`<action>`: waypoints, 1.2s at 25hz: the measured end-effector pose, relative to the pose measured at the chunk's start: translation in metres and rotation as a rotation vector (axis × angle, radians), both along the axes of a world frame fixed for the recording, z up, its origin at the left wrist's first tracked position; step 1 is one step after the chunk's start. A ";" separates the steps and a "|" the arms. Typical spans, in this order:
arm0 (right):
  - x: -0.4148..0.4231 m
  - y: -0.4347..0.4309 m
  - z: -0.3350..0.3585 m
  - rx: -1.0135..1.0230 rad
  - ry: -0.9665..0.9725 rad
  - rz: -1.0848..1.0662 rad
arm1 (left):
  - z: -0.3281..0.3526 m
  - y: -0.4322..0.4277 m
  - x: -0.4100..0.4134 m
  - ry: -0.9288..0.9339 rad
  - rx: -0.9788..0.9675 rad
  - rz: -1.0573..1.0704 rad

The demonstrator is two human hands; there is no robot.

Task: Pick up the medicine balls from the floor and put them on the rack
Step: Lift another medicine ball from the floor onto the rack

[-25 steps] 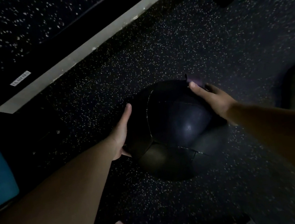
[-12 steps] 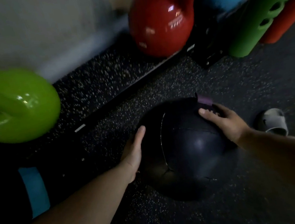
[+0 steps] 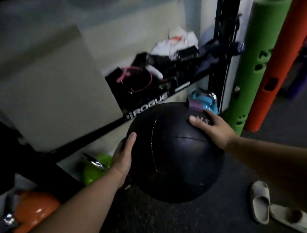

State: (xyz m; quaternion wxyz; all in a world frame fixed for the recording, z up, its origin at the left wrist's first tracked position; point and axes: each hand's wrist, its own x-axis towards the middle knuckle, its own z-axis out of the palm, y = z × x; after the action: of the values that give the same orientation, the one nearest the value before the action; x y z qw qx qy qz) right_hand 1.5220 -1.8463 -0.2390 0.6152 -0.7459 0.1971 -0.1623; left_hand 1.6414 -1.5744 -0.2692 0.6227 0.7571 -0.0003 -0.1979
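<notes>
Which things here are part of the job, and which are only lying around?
Part of the job: black medicine ball, left hand, right hand, black rack.

Lying around: green kettlebell, orange kettlebell, blue kettlebell, slippers, green roller, orange roller.

Your ball (image 3: 175,153) looks like dark leather or vinyl, matt with a soft sheen, its stitched seams showing as thin lines. The orange kettlebell (image 3: 35,211) and the green one (image 3: 93,170) are glossy, smooth-coated, with bright chrome-like metal handles. The rack beam (image 3: 147,108) is black painted metal, semi-matt. Your floor (image 3: 303,132) is dark, grainy, speckled rubber. The green roller (image 3: 259,64) and orange roller (image 3: 285,59) look matt. The sandals (image 3: 261,203) look like matt foam.
</notes>
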 end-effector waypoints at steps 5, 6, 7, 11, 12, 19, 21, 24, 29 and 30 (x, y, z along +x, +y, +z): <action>-0.025 0.089 0.171 -0.057 -0.269 0.046 | 0.189 0.090 -0.031 -0.332 -0.022 0.049; -0.031 0.109 0.201 -0.070 -0.312 0.055 | 0.222 0.112 -0.038 -0.364 -0.028 0.040; -0.036 0.132 0.231 -0.087 -0.352 0.064 | 0.254 0.136 -0.047 -0.395 -0.040 0.030; -0.054 0.217 0.317 -0.113 -0.503 0.138 | 0.349 0.231 -0.089 -0.532 -0.074 0.108; -0.059 0.241 0.335 -0.129 -0.521 0.161 | 0.367 0.255 -0.101 -0.548 -0.088 0.141; -0.073 0.354 0.420 -0.074 -0.638 0.297 | 0.461 0.374 -0.169 -0.692 -0.078 0.287; -0.070 0.374 0.435 -0.061 -0.652 0.375 | 0.478 0.398 -0.185 -0.727 -0.049 0.347; -0.064 0.399 0.459 -0.094 -0.667 0.502 | 0.492 0.427 -0.204 -0.776 -0.049 0.432; -0.064 0.417 0.476 -0.093 -0.681 0.582 | 0.503 0.444 -0.236 -0.799 -0.046 0.516; -0.066 0.420 0.478 -0.087 -0.681 0.609 | 0.505 0.446 -0.243 -0.796 -0.043 0.534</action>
State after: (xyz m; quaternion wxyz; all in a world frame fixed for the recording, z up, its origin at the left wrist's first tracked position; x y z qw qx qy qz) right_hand 1.4563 -1.4260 0.2387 0.6327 -0.6992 -0.2517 -0.2181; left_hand 1.3982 -1.1286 0.2356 0.6188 0.7345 -0.0484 0.2744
